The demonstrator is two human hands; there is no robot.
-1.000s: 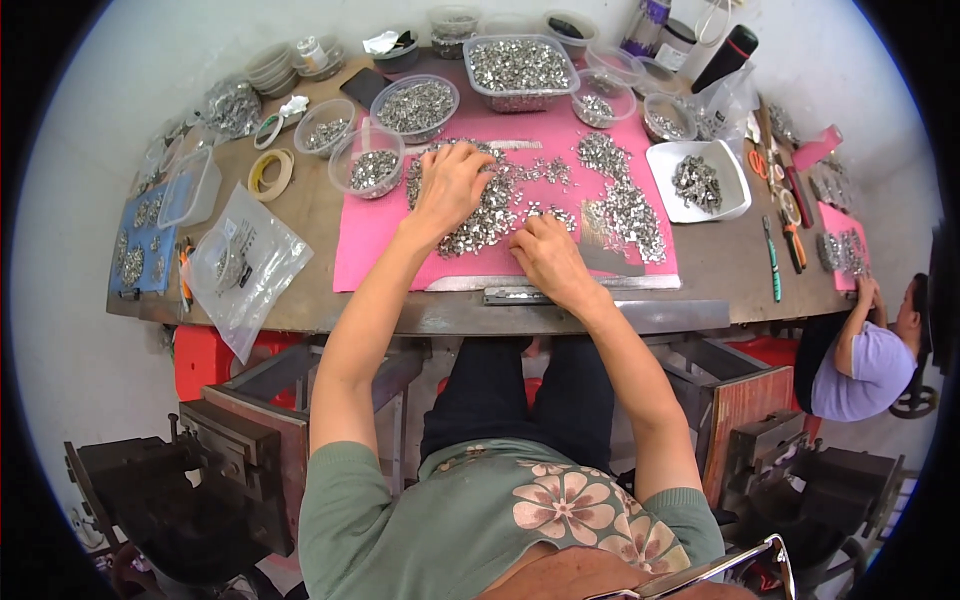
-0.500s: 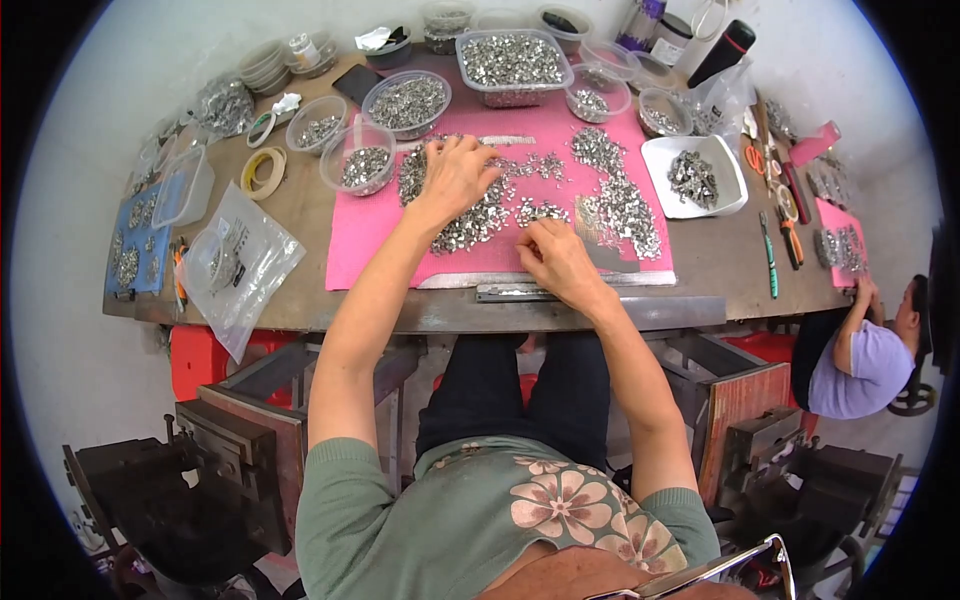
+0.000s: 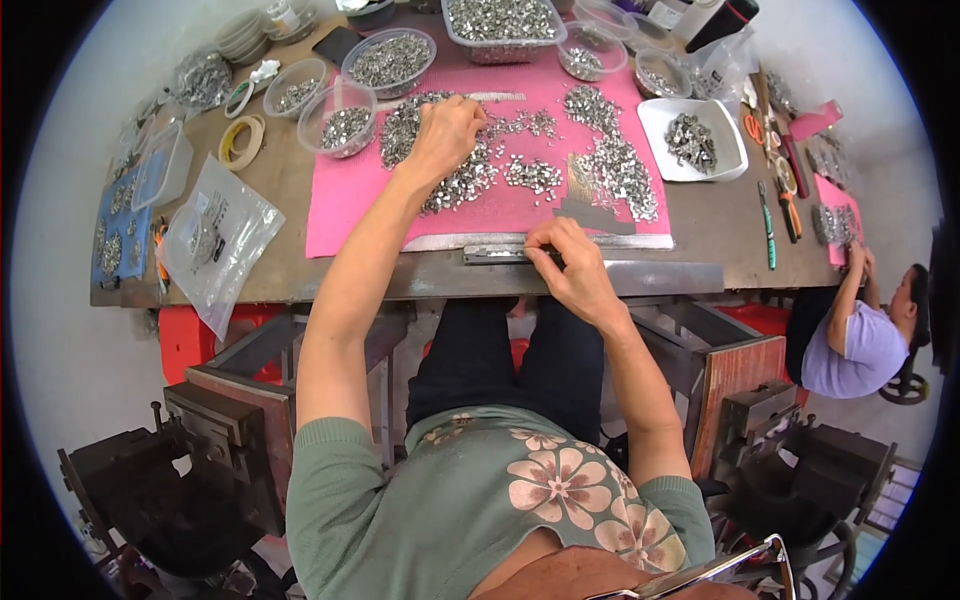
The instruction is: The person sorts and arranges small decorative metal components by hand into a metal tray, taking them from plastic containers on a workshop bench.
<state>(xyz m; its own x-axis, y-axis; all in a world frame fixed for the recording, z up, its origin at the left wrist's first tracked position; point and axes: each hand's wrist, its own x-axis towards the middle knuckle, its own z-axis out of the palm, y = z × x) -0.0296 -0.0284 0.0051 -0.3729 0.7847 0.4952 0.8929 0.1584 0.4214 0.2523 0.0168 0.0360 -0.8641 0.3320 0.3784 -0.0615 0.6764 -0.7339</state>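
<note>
Small shiny metal pieces lie in loose heaps on a pink mat. My left hand is over the left heap, its fingers curled down and pressed together; whatever they pinch is hidden. At the table's front edge my right hand has thumb and forefinger closed at the right end of a narrow metal fixture with a slot along it. Any piece between those fingertips is too small to make out. A smaller cluster of pieces lies between the two hands.
Plastic tubs of metal pieces line the mat's far side. A white tray stands right, near pliers. Left are a tape roll and a plastic bag. A co-worker sits at the far right.
My right hand has moved from the small cluster on the mat to the fixture at the table edge. My left hand stays at the left heap, fingers drawn closer together. The whole view has shifted slightly.
</note>
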